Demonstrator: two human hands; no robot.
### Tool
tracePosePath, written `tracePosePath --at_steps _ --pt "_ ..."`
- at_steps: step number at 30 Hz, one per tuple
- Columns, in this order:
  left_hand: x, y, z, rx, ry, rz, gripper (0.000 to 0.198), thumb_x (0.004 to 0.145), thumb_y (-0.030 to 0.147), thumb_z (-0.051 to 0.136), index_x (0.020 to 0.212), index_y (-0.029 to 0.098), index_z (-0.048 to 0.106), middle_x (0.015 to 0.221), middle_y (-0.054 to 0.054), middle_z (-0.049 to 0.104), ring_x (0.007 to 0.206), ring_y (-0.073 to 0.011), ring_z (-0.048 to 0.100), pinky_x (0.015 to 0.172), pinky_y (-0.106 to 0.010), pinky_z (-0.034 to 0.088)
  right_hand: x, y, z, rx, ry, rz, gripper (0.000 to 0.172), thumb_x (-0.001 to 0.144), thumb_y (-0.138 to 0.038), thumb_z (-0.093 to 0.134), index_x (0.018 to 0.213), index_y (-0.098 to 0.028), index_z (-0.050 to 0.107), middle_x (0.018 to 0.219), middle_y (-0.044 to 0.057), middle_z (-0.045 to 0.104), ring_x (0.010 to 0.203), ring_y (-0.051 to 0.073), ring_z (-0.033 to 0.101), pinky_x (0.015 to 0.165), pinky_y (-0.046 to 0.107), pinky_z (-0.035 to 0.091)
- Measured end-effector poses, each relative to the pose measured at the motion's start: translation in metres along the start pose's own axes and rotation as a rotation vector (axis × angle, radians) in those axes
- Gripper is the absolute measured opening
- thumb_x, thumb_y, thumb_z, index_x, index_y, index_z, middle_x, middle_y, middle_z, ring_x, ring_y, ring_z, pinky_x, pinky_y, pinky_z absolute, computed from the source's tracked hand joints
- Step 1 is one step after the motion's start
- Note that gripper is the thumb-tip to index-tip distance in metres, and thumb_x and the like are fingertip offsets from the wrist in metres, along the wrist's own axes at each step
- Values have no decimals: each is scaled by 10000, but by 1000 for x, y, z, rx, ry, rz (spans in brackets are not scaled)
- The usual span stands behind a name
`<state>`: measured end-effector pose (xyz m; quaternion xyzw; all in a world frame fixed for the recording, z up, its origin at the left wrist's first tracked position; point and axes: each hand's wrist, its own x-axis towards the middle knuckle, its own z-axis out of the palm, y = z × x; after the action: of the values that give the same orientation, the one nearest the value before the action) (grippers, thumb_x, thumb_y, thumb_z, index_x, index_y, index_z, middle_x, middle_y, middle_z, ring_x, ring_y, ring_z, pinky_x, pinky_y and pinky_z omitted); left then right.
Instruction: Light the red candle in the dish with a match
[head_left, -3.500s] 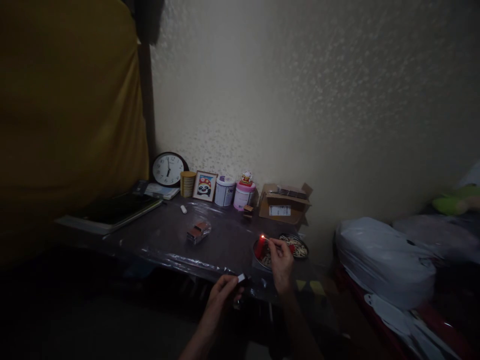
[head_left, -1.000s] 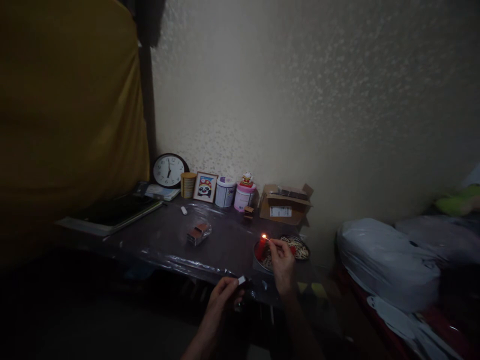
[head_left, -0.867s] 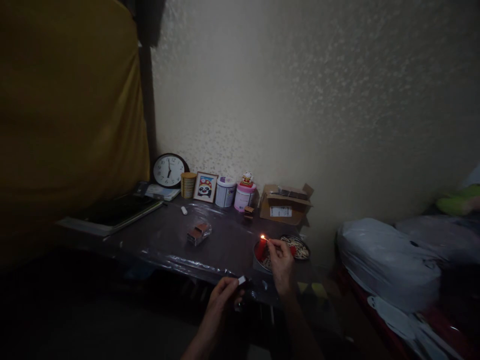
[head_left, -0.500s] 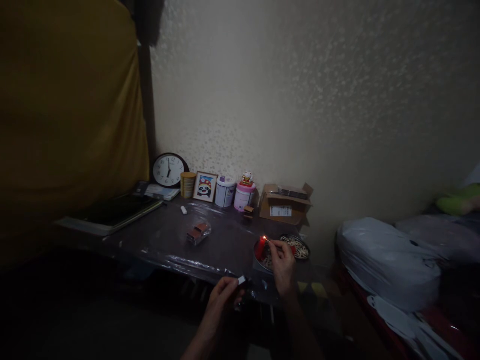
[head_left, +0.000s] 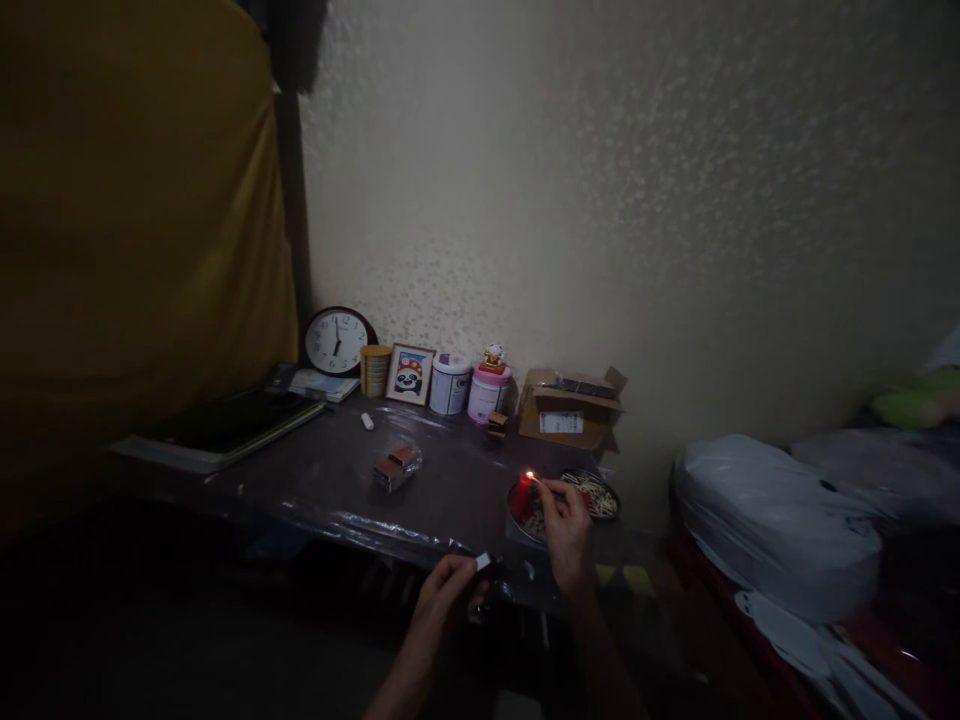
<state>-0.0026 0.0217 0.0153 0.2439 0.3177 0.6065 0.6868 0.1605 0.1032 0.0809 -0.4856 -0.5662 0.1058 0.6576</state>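
Note:
Between thumb and fingers, my right hand (head_left: 568,530) pinches a thin match (head_left: 537,482). Its tip meets a small flame (head_left: 530,475) at the top of a red candle (head_left: 523,497). The candle stands upright in a round bowl (head_left: 517,528) holding small pieces I cannot make out. Lower and to the left, my left hand (head_left: 448,585) is closed around a small box with a white end (head_left: 483,562), which looks like a matchbox. Behind my right hand sits a dark round dish (head_left: 618,500) filled with many pale sticks, probably matches.
A plastic-wrapped pack of brown boxes (head_left: 397,467) lies mid-table (head_left: 330,480). Along the wall stand a clock (head_left: 337,340), a framed panda picture (head_left: 410,374), two tubs (head_left: 450,385) and an open cardboard box (head_left: 540,408). White bags (head_left: 772,520) are at the right.
Both hands stay almost in the same place. The flame at the candle's top looks slightly bigger.

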Motion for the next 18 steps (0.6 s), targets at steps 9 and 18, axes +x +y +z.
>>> tracePosePath --at_steps 9,18 --pt "-1 2 1 28 -3 5 274 624 405 731 690 166 614 646 15 635 664 -132 592 658 -242 419 0 -3 0 41 26 51 243 735 -414 603 784 -176 625 764 43 665 687 168 622 658 290 507" --pt "-2 3 2 49 10 2 309 576 431 749 675 165 629 651 4 642 664 -146 587 629 -245 421 1 -15 -9 146 65 112 225 696 -388 628 760 -172 623 729 36 671 678 173 636 624 285 509"
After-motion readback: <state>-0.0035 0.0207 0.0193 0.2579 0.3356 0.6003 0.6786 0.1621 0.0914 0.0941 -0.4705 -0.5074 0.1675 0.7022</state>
